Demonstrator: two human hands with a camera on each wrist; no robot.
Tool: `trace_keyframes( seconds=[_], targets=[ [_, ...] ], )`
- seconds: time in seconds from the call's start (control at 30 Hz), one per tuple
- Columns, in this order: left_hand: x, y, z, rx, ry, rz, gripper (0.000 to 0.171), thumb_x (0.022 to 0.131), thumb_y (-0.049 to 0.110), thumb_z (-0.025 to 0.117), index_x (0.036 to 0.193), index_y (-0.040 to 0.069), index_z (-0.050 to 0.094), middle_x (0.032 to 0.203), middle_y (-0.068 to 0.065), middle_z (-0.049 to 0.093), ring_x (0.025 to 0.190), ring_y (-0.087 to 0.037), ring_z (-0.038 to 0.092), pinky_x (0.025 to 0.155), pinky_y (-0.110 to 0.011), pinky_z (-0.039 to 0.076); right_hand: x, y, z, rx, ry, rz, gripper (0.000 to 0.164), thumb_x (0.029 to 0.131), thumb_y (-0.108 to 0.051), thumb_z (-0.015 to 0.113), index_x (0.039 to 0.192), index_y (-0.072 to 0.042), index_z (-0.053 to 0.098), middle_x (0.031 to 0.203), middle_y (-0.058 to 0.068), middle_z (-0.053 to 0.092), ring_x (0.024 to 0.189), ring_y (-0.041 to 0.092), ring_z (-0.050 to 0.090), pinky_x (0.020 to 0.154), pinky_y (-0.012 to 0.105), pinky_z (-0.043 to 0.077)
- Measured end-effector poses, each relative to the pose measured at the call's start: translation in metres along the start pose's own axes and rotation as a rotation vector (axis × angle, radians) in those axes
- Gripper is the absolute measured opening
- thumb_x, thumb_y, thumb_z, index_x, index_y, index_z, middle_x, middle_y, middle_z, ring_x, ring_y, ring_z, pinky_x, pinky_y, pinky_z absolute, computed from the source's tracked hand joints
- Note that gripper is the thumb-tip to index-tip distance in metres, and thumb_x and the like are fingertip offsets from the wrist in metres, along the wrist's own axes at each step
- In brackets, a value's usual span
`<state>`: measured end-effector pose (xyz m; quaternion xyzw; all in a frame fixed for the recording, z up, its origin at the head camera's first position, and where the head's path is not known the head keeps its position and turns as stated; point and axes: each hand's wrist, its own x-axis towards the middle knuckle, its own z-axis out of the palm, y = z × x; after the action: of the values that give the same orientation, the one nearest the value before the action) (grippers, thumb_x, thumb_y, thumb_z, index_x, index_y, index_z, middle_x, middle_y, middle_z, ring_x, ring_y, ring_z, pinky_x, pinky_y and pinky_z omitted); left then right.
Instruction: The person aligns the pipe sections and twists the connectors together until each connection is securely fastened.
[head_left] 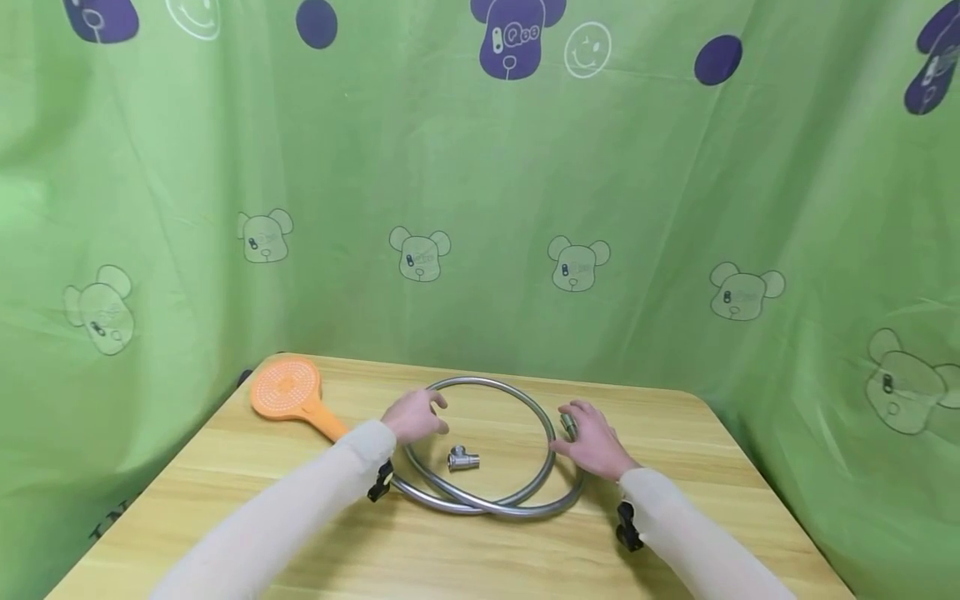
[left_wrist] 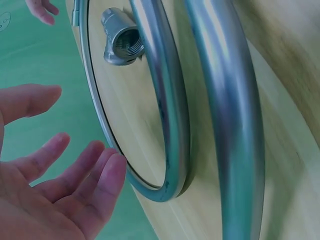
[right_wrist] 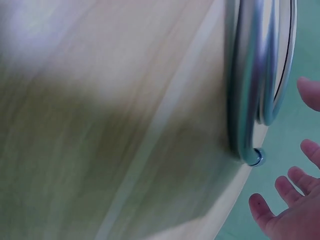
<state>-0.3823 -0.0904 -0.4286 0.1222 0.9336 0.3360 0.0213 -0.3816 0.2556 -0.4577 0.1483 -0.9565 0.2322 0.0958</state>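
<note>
Head view: I'm seeing a coiled silver-grey metal hose (head_left: 495, 506) lying lower centre between my left hand (head_left: 415, 416) and right hand (head_left: 594, 442), both grasping nothing; its cylindrical end (head_left: 569, 426) is pointing up-frame, nearer the right.

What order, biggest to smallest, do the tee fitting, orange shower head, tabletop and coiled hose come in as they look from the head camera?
1. Tabletop
2. Coiled hose, judged by the spread of its loops
3. Orange shower head
4. Tee fitting
</note>
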Motion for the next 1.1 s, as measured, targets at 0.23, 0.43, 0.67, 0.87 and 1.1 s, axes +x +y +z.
trace_keyframes(
  seconds=[0.23, 0.43, 0.67, 0.87, 1.1],
  targets=[
    [-0.006, 0.003, 0.003, 0.018, -0.021, -0.005, 0.05, 0.082, 0.023, 0.079, 0.128, 0.008, 0.064, 0.116, -0.014, 0.069, 0.102, -0.028, 0.065, 0.091, -0.049, 0.054, 0.001, 0.012, 0.005, -0.004, -0.008, 0.043, 0.076, 0.083, -0.031, 0.08, 0.144, 0.0, 0.048, 0.155, 0.028, 0.036, 0.14, 0.05, 0.034, 0.108, 0.075, 0.027],
    [-0.01, 0.001, 0.005, 0.026, -0.021, -0.013, 0.048, 0.082, 0.024, 0.079, 0.126, 0.009, 0.065, 0.131, -0.018, 0.064, 0.114, -0.035, 0.062, 0.098, -0.054, 0.05, 0.0, 0.019, 0.008, -0.011, -0.016, 0.072, 0.078, 0.083, -0.034, 0.079, 0.145, 0.001, 0.047, 0.152, 0.029, 0.038, 0.138, 0.05, 0.036, 0.107, 0.074, 0.03],
    [-0.009, 0.001, 0.007, 0.035, -0.023, 0.0, 0.048, 0.082, 0.024, 0.079, 0.125, 0.009, 0.066, 0.131, -0.017, 0.064, 0.115, -0.036, 0.062, 0.098, -0.054, 0.05, -0.001, 0.028, 0.013, -0.035, -0.016, 0.102, 0.076, 0.085, -0.033, 0.077, 0.145, 0.003, 0.046, 0.15, 0.032, 0.039, 0.136, 0.053, 0.036, 0.106, 0.073, 0.032],
    [-0.009, 0.004, 0.008, 0.053, -0.022, 0.012, 0.046, 0.082, 0.025, 0.079, 0.124, 0.011, 0.066, 0.132, -0.016, 0.064, 0.115, -0.035, 0.062, 0.098, -0.053, 0.05, -0.002, 0.033, 0.014, -0.068, -0.033, 0.128, 0.075, 0.086, -0.033, 0.077, 0.14, 0.01, 0.048, 0.146, 0.034, 0.042, 0.133, 0.054, 0.04, 0.102, 0.071, 0.036],
    [-0.011, 0.005, 0.005, 0.056, -0.018, 0.002, 0.046, 0.083, 0.025, 0.078, 0.125, 0.011, 0.066, 0.131, -0.016, 0.065, 0.116, -0.035, 0.061, 0.098, -0.053, 0.05, 0.005, 0.032, 0.012, -0.099, -0.081, 0.127, 0.068, 0.087, -0.038, 0.076, 0.13, 0.012, 0.057, 0.141, 0.034, 0.048, 0.129, 0.052, 0.044, 0.097, 0.07, 0.04]
  ],
)
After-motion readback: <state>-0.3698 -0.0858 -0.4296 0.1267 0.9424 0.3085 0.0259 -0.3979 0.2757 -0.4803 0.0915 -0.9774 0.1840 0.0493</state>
